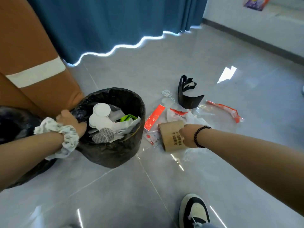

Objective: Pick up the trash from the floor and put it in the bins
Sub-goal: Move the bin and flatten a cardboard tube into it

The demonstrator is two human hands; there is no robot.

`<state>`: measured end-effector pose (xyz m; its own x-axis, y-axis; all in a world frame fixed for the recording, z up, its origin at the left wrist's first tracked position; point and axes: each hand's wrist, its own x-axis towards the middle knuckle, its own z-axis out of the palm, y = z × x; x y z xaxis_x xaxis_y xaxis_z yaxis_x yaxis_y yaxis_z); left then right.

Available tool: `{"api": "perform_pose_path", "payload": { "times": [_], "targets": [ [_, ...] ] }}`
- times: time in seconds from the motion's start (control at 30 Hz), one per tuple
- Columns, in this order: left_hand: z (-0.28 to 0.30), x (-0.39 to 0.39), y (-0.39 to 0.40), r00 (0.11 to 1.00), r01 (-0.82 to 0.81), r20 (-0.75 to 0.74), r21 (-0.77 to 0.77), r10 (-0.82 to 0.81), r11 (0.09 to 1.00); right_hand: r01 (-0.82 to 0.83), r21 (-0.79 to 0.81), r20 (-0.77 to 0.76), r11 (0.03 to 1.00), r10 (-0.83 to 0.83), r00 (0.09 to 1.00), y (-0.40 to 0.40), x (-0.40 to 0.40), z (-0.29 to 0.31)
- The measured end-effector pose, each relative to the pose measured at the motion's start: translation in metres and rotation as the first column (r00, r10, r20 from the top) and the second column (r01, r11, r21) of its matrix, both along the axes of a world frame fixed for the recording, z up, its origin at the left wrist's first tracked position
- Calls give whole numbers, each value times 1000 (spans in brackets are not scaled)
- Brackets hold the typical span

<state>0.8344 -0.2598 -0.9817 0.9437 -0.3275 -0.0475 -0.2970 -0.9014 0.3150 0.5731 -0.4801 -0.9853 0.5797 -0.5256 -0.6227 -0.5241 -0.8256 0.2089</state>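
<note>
A bin lined with a black bag (115, 155) stands on the floor, tilted toward the trash and holding white round lids and wrappers. My left hand (69, 119) grips its near-left rim. My right hand (189, 135) grips a brown cardboard piece with printed text (171, 137) that lies among the litter. Around it lie a red strip wrapper (153, 117), clear plastic film (192, 118), a red-and-clear wrapper (225, 109), a crumpled black bag (187, 96) and two round seals (167, 93).
A second black-lined bin (14, 124) sits at the far left behind my left arm. A brown sofa (24, 51) and a blue curtain (115, 22) stand behind. My black-and-white shoe (194, 211) is at the bottom. A white wall runs along the right.
</note>
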Motion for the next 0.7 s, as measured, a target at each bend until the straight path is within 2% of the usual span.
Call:
{"api": "perform_pose_path", "payload": {
  "times": [0.07,0.1,0.2,0.27,0.33,0.4,0.47,0.57,0.63,0.7],
  "targets": [
    [19,-20,-6,991,89,100,15,-90,996,71,55,68,996,-74,995,11,-8,5],
    [25,-34,-12,983,140,118,-8,-138,990,57,46,41,997,-59,997,13,-7,1],
    [51,-81,-36,950,312,37,-158,-311,937,30,77,66,997,-35,997,22,-2,8],
    [51,-106,-42,875,483,71,-174,-479,858,21,90,94,996,-29,995,26,5,8],
    [37,-127,-35,758,651,120,-196,-641,733,23,113,101,993,-34,994,33,9,6],
    [17,-143,-23,641,764,76,-164,-764,625,-44,42,90,998,40,995,40,12,3],
    [-3,-148,-17,598,795,4,-136,-802,592,-81,7,63,997,81,995,34,15,-13],
    [-23,-146,-19,551,815,-47,-187,-833,549,-37,-1,21,999,37,999,23,23,-43],
    [-34,-142,-28,535,814,-74,-223,-842,537,59,-40,148,997,-52,988,18,31,-53],
    [-45,-139,-41,549,787,-121,-258,-827,560,241,-3,298,971,-229,927,10,40,-68]
  ]
}}
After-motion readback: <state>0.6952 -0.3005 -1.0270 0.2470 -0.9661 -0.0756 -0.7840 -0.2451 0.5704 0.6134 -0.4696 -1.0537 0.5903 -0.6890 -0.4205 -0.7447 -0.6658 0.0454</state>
